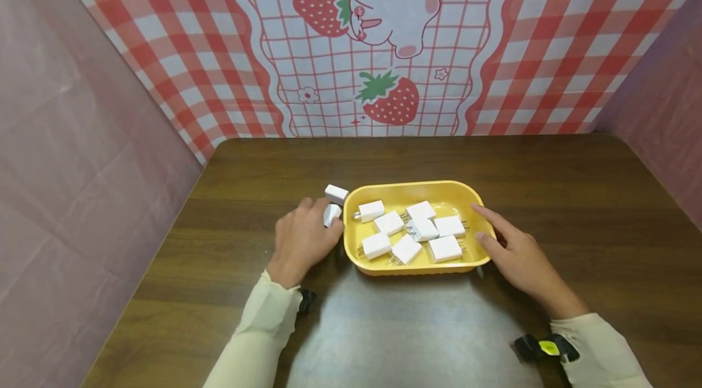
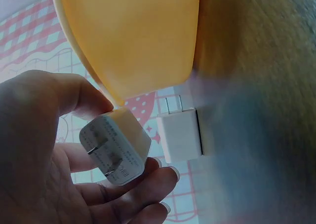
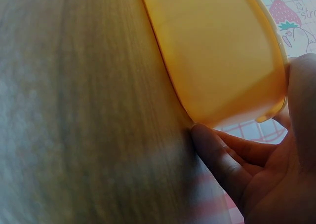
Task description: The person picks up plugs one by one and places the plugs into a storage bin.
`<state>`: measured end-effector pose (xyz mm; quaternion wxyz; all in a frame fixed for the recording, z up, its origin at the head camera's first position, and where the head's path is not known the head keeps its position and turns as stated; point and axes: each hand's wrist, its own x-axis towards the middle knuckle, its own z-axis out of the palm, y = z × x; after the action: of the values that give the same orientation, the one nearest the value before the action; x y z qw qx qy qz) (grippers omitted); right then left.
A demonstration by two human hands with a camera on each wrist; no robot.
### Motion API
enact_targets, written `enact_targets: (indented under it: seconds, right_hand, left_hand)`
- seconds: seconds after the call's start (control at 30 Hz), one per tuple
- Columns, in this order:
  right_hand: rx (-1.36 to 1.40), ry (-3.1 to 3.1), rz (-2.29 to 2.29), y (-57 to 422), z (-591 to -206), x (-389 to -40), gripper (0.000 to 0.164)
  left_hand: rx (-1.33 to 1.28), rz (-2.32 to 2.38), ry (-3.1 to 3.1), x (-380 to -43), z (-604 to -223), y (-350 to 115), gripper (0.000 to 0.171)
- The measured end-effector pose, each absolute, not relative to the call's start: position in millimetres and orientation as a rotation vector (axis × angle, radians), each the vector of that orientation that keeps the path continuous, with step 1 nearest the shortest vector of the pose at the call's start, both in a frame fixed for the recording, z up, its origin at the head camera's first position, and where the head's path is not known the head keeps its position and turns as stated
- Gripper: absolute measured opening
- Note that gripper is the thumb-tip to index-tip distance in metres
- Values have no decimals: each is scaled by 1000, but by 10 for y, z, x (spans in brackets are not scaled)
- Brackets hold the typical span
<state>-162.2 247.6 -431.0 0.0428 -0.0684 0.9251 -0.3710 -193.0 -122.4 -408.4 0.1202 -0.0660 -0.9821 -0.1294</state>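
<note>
Beside the left end of a yellow plastic basket [image 1: 412,268], my left hand [image 1: 306,236] pinches a white plug charger [image 2: 121,145] between thumb and fingers, its two prongs facing the wrist camera. Just beyond it, another white plug charger [image 2: 180,136] lies on the table against the basket's left side. My right hand [image 1: 518,254] holds the basket's right end, thumb and index finger over the rim. Lower fingers [image 3: 219,155] touch the outside near the base in the right wrist view. Several white chargers [image 1: 406,249] lie loosely inside the basket, some overlapping.
The basket stands on a brown wood-grain table [image 1: 263,162]. Behind the table hangs a red-and-white checked cloth [image 1: 186,28] with strawberry prints. Pinkish sheets [image 1: 71,150] close off the left and right sides.
</note>
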Motion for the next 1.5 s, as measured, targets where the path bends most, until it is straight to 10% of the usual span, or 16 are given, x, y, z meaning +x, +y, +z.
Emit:
enact_targets:
  seconds: [1.5]
  right_hand:
    - [-203, 2840, -1130, 2475, -4316, -1624, 57]
  left_hand:
    - [-678, -349, -2646, -1695, -3907, -682, 43]
